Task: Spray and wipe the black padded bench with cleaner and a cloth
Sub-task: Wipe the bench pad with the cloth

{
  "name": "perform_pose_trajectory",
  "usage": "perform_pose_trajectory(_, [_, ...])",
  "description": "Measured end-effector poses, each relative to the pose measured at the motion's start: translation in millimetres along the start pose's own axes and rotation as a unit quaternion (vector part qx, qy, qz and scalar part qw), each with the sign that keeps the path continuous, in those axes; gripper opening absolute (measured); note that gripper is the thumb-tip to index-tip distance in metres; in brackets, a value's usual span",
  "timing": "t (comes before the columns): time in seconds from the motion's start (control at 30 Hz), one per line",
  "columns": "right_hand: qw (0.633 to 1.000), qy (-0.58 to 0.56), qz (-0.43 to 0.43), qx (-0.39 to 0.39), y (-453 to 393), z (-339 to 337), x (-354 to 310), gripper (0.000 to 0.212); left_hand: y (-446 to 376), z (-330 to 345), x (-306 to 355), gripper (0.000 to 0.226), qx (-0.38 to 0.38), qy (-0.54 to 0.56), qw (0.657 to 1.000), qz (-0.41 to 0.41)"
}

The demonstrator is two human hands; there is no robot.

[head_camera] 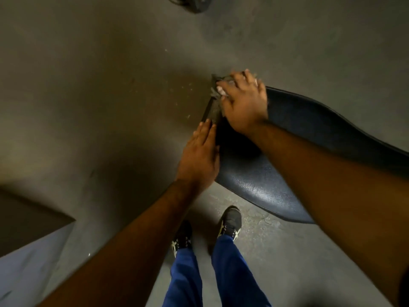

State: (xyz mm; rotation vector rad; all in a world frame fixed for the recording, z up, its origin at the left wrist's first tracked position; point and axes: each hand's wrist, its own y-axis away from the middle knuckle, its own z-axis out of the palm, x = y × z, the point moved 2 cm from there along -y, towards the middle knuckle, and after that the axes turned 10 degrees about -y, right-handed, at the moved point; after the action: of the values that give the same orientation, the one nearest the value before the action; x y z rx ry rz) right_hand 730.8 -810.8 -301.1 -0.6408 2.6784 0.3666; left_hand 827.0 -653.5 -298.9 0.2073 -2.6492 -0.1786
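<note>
The black padded bench [261, 187] runs from the middle of the view toward the right edge, its textured vinyl catching some light. My right hand [243, 105] presses a cloth [215, 85] against the bench's far left end; the cloth is grey with a pale patch and mostly hidden under the fingers. My left hand [200, 156] lies flat on the bench's left edge, fingers together and extended, with nothing in it. No spray bottle is in view.
A grey concrete floor [110, 85] surrounds the bench. My feet in dark shoes [230, 220] and blue trousers stand just below the bench. A dark box corner [28, 218] sits at the lower left. A dark round object [190, 3] lies at the top edge.
</note>
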Motion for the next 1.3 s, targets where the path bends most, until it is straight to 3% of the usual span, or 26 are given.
perform_pose_trajectory(0.1, [0.982, 0.009, -0.182, -0.039, 41, 15, -12, 0.04, 18, -23, -9, 0.05, 0.018, -0.024, 0.999, -0.015])
perform_pose_trajectory(0.13, [0.978, 0.011, -0.204, -0.049, 46, 11, -7, 0.04, 24, -28, -14, 0.05, 0.024, -0.042, 0.999, -0.014])
perform_pose_trajectory(0.17, [0.984, 0.001, -0.173, -0.038, 43, 7, -3, 0.041, 29, -32, -18, 0.051, 0.025, -0.056, 0.998, -0.017])
perform_pose_trajectory(0.27, [0.999, -0.03, 0.034, 0.011, 45, 9, -24, 0.043, 40, -39, -29, 0.053, 0.004, -0.079, 0.996, -0.032])
perform_pose_trajectory(0.4, [0.985, 0.018, -0.158, -0.066, 86, 24, -37, 0.039, 50, -42, -39, 0.051, 0.01, -0.062, 0.996, -0.058])
perform_pose_trajectory(0.43, [0.989, 0.017, -0.137, -0.059, 82, 18, -28, 0.042, 52, -42, -41, 0.051, 0.01, -0.062, 0.996, -0.061])
perform_pose_trajectory(0.53, [0.998, 0.006, 0.062, -0.003, 85, 20, -34, 0.048, 57, -41, -44, 0.053, 0.003, -0.061, 0.997, -0.052])
perform_pose_trajectory(0.63, [0.993, 0.049, -0.091, -0.055, 135, 43, -63, 0.043, 62, -45, -41, 0.051, 0.015, -0.052, 0.998, -0.044])
perform_pose_trajectory(0.67, [0.989, 0.047, -0.122, -0.072, 146, 40, -58, 0.043, 62, -46, -41, 0.052, 0.015, -0.053, 0.998, -0.042])
perform_pose_trajectory(0.7, [0.992, 0.041, -0.1, -0.07, 145, 32, -48, 0.046, 62, -46, -40, 0.052, 0.012, -0.055, 0.998, -0.038])
perform_pose_trajectory(0.8, [0.992, 0.002, 0.123, 0.013, 137, 27, -31, 0.056, 52, -39, -36, 0.05, 0.007, -0.044, 0.999, 0.0])
perform_pose_trajectory(0.83, [0.991, 0.005, 0.13, 0.029, 144, 34, -36, 0.056, 48, -36, -35, 0.049, 0.005, -0.043, 0.999, 0.01])
perform_pose_trajectory(0.93, [0.997, 0.04, -0.044, -0.05, 177, 46, -39, 0.052, 34, -30, -31, 0.048, 0.017, -0.042, 0.999, 0.014])
perform_pose_trajectory(0.97, [0.995, 0.043, -0.064, -0.057, 173, 36, -25, 0.053, 29, -29, -29, 0.048, 0.021, -0.04, 0.999, 0.013])
perform_pose_trajectory(1.0, [0.998, 0.04, -0.03, -0.031, 162, 27, -7, 0.055, 25, -29, -27, 0.048, 0.021, -0.036, 0.999, 0.015])
perform_pose_trajectory(1.1, [0.976, -0.004, 0.206, 0.069, 138, 15, 15, 0.058, 10, -25, -23, 0.047, 0.016, -0.026, 0.999, 0.03])
perform_pose_trajectory(1.13, [0.98, 0.0, 0.186, 0.064, 138, 19, 6, 0.057, 5, -22, -20, 0.047, 0.019, -0.027, 0.999, 0.036])
perform_pose_trajectory(1.23, [1.0, 0.014, 0.001, -0.019, 145, 21, 4, 0.054, -6, -12, -12, 0.046, 0.04, -0.023, 0.998, 0.033])
perform_pose_trajectory(1.27, [1.0, 0.017, 0.004, -0.008, 136, 14, 15, 0.054, -8, -8, -7, 0.047, 0.043, -0.019, 0.998, 0.033])
perform_pose_trajectory(1.3, [0.998, 0.01, 0.06, 0.029, 123, 9, 27, 0.054, -9, -3, -1, 0.048, 0.044, -0.017, 0.998, 0.039])
